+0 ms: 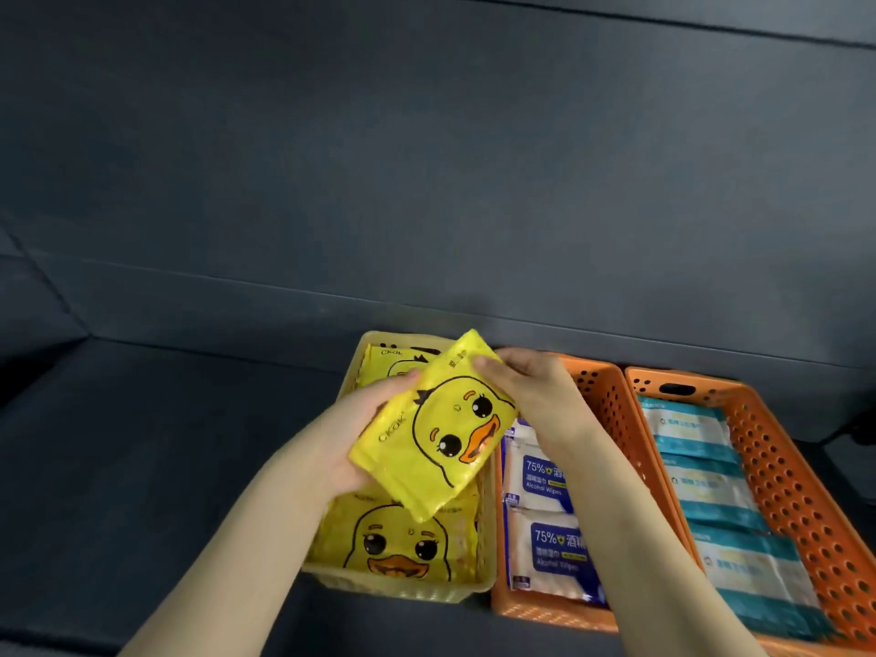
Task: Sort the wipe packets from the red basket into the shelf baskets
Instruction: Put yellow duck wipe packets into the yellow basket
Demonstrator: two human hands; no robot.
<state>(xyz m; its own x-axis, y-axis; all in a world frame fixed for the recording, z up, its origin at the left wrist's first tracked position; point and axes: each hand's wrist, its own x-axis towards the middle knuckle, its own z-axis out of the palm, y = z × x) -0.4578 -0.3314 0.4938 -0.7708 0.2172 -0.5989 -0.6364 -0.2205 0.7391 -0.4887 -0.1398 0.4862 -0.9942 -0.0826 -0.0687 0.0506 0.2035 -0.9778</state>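
Note:
A yellow duck-face wipe packet (438, 431) hangs tilted over the yellow basket (403, 592). My left hand (360, 433) grips its left edge from beneath, thumb on top. My right hand (526, 381) pinches its upper right corner. Inside the yellow basket lie more duck packets, one near the front (398, 545) and one at the back (388, 362). The red basket is not in view.
Right of the yellow basket stands an orange basket (611, 400) with blue-and-white alcohol wipe packets (545, 547). A second orange basket (796, 490) further right holds several teal-and-white packets (711, 495). All three sit on a dark shelf (166, 467) with a dark back wall.

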